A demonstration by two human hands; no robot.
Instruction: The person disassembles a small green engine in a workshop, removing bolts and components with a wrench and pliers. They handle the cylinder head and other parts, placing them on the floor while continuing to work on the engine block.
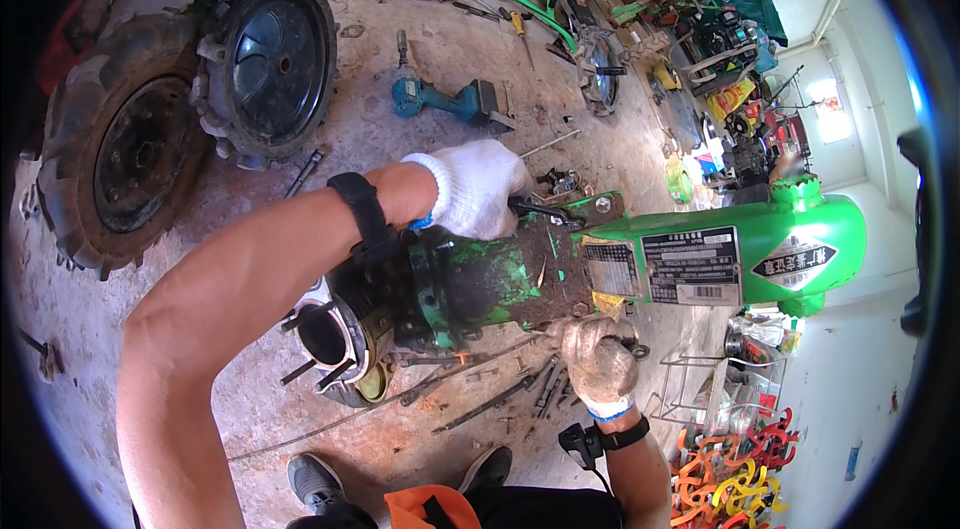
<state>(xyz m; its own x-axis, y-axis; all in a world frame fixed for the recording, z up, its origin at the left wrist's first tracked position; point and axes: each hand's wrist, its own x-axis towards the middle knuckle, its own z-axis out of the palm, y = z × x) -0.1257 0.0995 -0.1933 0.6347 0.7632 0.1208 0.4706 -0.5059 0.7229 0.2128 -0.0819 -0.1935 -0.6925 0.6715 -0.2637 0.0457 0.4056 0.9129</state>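
A greasy green machine body (490,279) lies in front of me, joined on its right to a bright green cover (700,239) with label plates. My left hand (485,191), in a white knit glove, is closed around a dark wrench (548,214) at the body's far edge. The wrench's end reaches the flange beside a bolt (602,203). On the near side, my right hand (598,357), in a dirtier glove, is closed around a combination wrench whose ring end (640,351) sticks out to the right. An open engine cylinder (325,334) with studs is at the body's left.
Beyond the machine lies a teal cordless impact wrench (445,102). Two lugged wheels (275,64) stand at the far left. Several rods and tools (510,394) lie near my feet. Orange and yellow tiller blades (735,479) are piled at lower right; machine parts crowd the far right.
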